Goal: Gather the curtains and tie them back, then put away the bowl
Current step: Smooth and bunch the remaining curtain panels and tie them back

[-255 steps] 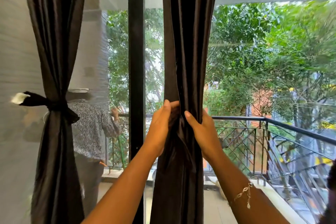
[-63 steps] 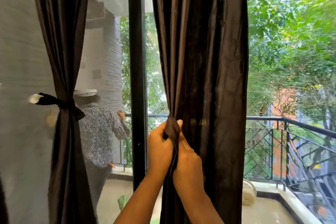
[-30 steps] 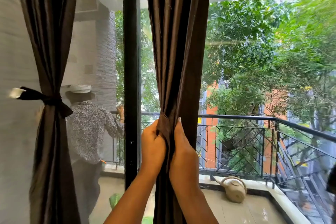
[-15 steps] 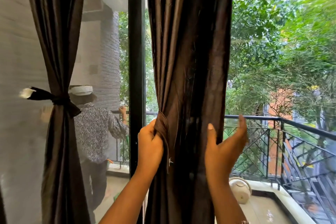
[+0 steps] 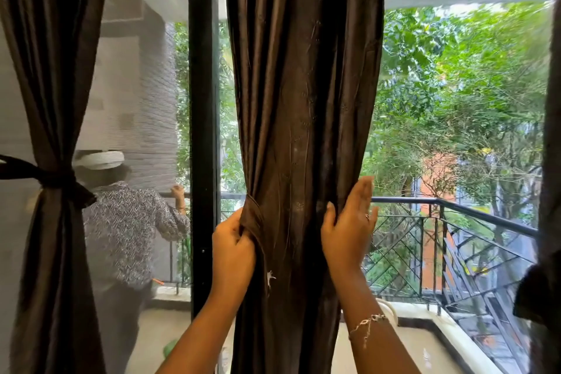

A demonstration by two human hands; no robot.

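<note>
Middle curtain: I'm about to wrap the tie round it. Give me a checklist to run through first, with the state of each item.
1. Hold on the tie: ok, the left grip curls round it at the curtain's left edge.
2. Hold on the right edge: not ok, the right grip touches it with straight fingers and is blurred.
3. Gather: not ok, the middle curtain spreads wide between the two grips.
4. Wrap: not ok, the tie shows at the left edge only.
5. Free end of the tie: cannot tell, hidden.
6. Other side: ok, the left curtain is tied.
</note>
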